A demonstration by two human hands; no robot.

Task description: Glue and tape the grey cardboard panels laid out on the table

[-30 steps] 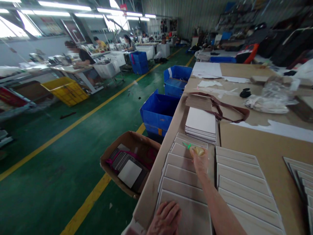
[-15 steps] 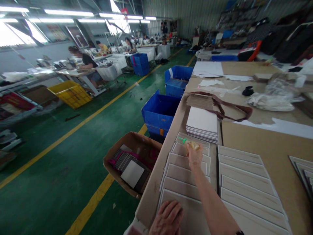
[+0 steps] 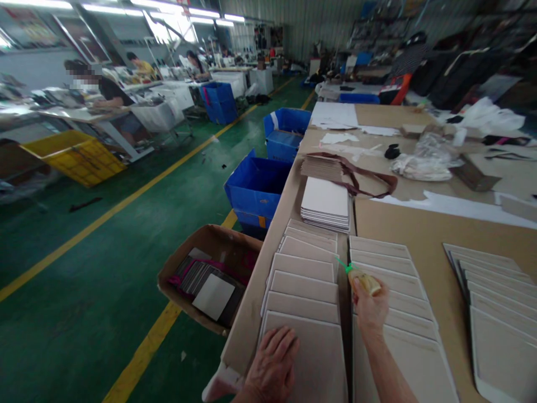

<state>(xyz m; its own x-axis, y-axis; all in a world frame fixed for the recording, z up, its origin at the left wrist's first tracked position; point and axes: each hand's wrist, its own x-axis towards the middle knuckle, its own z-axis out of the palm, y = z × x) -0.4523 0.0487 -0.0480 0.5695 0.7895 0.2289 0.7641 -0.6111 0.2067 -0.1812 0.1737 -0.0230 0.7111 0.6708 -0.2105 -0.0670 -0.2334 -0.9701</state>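
In my right hand (image 3: 371,305) is a squeeze bottle (image 3: 366,282), yellowish, with a thin green nozzle pointing up and left. It is held above the gap between two rows of overlapping flat panels. My left hand (image 3: 274,358) lies flat, fingers stretched, on the nearest panel (image 3: 310,347) of the left row. The middle row of panels (image 3: 403,330) fans away under my right forearm, with thin brownish streaks across the panels. Beyond the left row stands a neat stack of pale boards (image 3: 325,201).
A third fan of panels (image 3: 499,302) lies at the right. Brown straps (image 3: 373,187) and a clear plastic bag (image 3: 428,159) are farther back. Beside the table stand a cardboard box (image 3: 172,288) holding boards and blue bins (image 3: 255,190). Several people sit at machines at the far left.
My right hand has moved from the far end of the left row rightward and nearer, to the middle row, still holding the bottle. My left hand stays on the near panel. The view has turned right.
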